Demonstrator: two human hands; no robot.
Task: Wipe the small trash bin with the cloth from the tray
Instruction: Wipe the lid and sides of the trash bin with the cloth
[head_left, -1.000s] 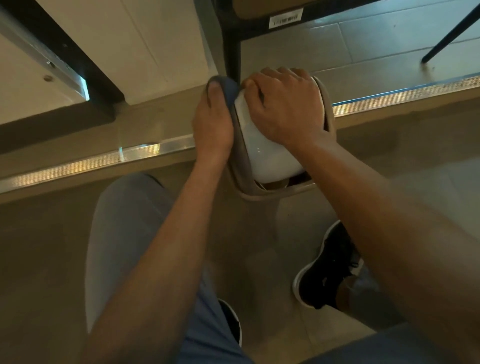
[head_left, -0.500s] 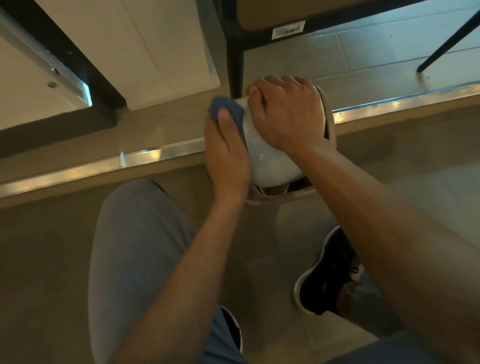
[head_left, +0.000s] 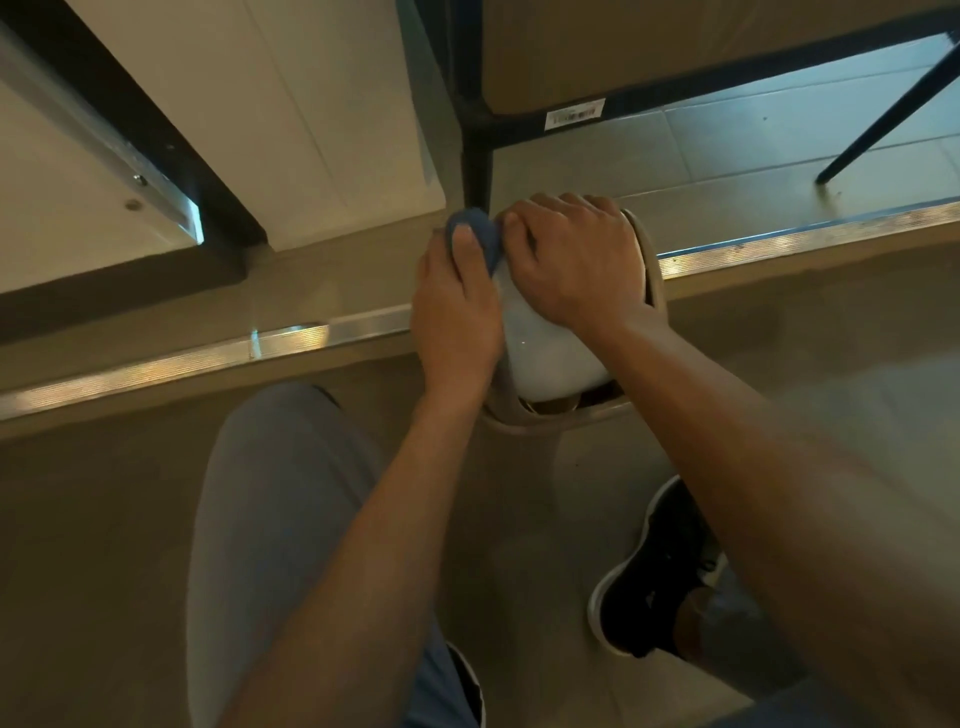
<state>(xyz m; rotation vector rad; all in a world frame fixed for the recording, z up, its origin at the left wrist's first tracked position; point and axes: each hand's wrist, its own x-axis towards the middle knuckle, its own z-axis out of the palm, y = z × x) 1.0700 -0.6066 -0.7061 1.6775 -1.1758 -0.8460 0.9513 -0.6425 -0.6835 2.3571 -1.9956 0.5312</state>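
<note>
The small trash bin (head_left: 550, 358) stands on the floor between the person's knees, just in front of a metal floor strip (head_left: 208, 358) that runs across the room. Its white domed lid faces up, and a beige rim wraps around the lid's near and right edges. The left hand (head_left: 457, 312) lies along the left flank of the bin, palm pressed to its side, fingers pointing away from the body. Under the fingertips a blue cloth (head_left: 475, 228) is bunched up at the far left corner of the lid; the hand pins it flat against the bin rather than closing around it, and only a small fold of it shows past the fingers. The right hand (head_left: 576, 254) is spread over the far top of the lid, fingers curled down over the far edge, gripping the bin and holding it steady. The two hands sit just beside each other, almost touching at the cloth. Directly behind the bin a dark table leg (head_left: 475, 156) rises to a frame carrying a barcode label (head_left: 574, 113). A grey trouser leg (head_left: 270, 509) fills the lower left, and a black shoe (head_left: 654, 571) with a white sole rests on the tiles to the right, near the bin's base.
</note>
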